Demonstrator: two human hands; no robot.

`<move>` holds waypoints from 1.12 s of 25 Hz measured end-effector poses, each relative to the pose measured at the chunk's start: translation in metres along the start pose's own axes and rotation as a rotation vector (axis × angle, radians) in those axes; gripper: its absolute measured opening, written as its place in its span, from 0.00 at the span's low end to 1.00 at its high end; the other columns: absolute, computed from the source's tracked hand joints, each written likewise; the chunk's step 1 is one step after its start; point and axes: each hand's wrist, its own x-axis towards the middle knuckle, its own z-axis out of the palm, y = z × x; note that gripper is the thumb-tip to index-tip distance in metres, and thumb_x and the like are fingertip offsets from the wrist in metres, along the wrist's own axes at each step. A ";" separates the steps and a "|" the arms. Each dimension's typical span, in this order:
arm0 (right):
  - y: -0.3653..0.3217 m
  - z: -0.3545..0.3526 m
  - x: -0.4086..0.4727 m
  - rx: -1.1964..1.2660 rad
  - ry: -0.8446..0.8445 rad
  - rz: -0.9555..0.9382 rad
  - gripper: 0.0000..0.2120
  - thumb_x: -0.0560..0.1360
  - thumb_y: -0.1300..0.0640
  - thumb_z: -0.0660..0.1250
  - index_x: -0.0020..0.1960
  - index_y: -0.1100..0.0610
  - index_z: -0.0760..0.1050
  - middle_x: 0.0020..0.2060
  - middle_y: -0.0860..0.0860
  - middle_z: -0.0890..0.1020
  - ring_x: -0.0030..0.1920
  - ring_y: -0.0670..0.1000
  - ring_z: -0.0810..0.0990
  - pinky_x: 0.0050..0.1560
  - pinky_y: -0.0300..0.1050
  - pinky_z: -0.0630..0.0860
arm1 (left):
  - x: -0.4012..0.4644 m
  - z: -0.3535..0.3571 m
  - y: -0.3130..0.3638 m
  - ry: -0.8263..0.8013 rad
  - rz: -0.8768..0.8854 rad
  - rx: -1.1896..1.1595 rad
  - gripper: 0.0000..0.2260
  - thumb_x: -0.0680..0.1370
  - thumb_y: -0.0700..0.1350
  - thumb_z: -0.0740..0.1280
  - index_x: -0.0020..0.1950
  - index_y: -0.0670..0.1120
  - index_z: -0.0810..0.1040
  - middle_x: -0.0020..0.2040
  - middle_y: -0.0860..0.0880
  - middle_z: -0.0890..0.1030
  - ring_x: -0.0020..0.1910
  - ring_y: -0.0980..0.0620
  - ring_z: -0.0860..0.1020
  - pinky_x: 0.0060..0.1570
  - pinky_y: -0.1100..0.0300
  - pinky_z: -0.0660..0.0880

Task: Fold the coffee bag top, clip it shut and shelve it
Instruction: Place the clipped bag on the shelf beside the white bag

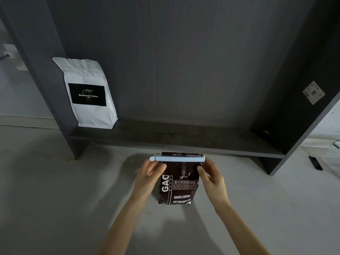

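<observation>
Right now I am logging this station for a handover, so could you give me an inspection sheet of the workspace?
Surface: pale floor, bare around the bag.
Job's things: dark coffee bag upright, blue clip across its folded top; dark shelf open beside a white coffee bag.
Clutter: black object on floor at right.
Grips: left hand and right hand grip the dark bag's sides.
Cables: nothing seen.
Surroundings: label sticker on shelf wall.

Both hands — left hand, right hand — grip the clipped coffee bag.
</observation>
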 end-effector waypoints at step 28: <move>-0.090 0.086 0.075 -0.322 -0.146 -0.178 0.15 0.75 0.61 0.61 0.61 0.55 0.72 0.48 0.50 0.82 0.45 0.43 0.76 0.38 0.19 0.68 | 0.065 -0.077 0.069 0.225 0.183 0.537 0.18 0.71 0.40 0.69 0.60 0.41 0.74 0.50 0.52 0.77 0.48 0.55 0.77 0.43 0.74 0.71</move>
